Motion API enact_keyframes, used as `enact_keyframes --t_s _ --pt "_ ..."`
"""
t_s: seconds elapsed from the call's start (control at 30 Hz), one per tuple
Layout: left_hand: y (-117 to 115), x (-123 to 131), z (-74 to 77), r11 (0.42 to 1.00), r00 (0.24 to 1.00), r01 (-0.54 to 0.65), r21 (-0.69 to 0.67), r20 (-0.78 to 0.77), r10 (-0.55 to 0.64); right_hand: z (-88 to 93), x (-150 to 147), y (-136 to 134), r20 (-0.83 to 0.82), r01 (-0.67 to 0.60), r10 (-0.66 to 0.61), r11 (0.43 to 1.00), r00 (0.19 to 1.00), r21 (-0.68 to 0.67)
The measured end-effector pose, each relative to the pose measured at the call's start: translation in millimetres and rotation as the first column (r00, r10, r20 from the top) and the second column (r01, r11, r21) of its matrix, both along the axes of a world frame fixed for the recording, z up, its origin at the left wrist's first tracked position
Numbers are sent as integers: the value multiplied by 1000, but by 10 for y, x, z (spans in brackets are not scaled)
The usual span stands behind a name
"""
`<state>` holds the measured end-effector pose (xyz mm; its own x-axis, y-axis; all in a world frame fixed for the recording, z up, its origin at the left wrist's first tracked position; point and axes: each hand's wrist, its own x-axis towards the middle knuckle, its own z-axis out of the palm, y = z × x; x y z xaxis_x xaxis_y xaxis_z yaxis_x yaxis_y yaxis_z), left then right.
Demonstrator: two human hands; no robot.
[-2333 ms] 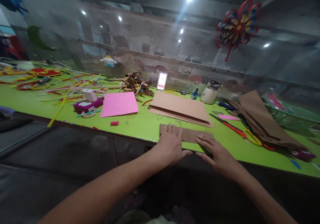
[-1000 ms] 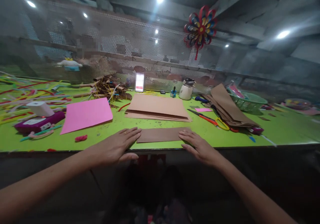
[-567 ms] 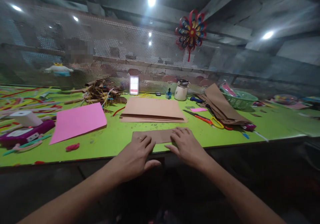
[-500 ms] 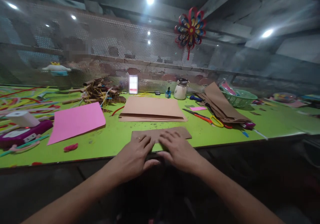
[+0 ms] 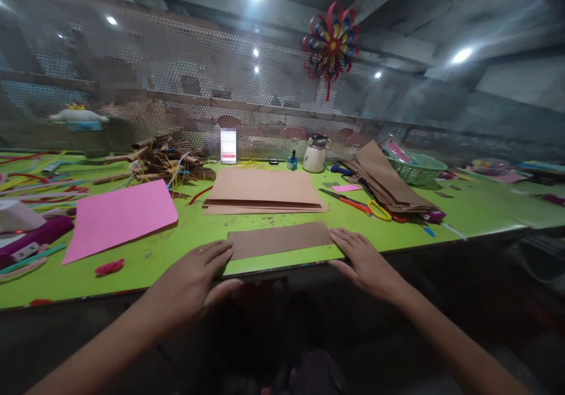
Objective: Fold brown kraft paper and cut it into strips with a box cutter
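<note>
A brown paper strip point(image 5: 280, 241) lies flat near the front edge of the green table point(image 5: 194, 230). My left hand point(image 5: 198, 271) touches its left end, and my right hand point(image 5: 362, 259) rests at its right end. Both hands have their fingers stretched out, thumbs apart, with nothing gripped. Just behind the strip is a stack of light brown paper point(image 5: 267, 189). A pink sheet point(image 5: 126, 218) lies to the left. Orange and yellow scissors point(image 5: 357, 205) are beyond my right hand, beside a small pink paper piece point(image 5: 346, 188).
Folded brown paper point(image 5: 388, 180) and a green basket point(image 5: 417, 171) stand at the right. Along the back are a phone point(image 5: 228, 146), a small blue bottle point(image 5: 292, 161) and a pale jar point(image 5: 315, 155). Twigs point(image 5: 163, 162) and a purple device point(image 5: 35, 242) are at the left.
My hands have moved apart, from the middle of the brown strip out to its two ends, so its whole middle now shows. The view has shifted slightly.
</note>
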<state>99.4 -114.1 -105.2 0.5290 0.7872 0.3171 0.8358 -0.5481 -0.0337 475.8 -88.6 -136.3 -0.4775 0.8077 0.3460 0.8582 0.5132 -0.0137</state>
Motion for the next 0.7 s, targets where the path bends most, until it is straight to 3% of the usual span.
enact_keyframes --t_s 0.1,0.2,0.37,0.47,0.57,0.7 --pt "199 62 213 986 998 42 -163 60 -32 -7 73 21 -5 -32 32 999 999 2" --pt "501 202 381 968 999 2 -250 49 10 24 32 37 -19 -34 34 999 999 11" --pt "920 377 475 895 985 -168 -413 -97 140 93 -37 24 -9 -28 28 1000 1000 -11" --pt "1033 409 499 832 986 -168 -528 -82 147 116 -10 70 -14 -49 49 999 999 -21" --pt "1073 376 479 770 990 -121 -626 -18 140 152 152 307 -22 -24 24 999 999 -23" --pt "1040 254 385 612 934 69 -788 267 239 236 517 924 -28 201 -201 979 979 34"
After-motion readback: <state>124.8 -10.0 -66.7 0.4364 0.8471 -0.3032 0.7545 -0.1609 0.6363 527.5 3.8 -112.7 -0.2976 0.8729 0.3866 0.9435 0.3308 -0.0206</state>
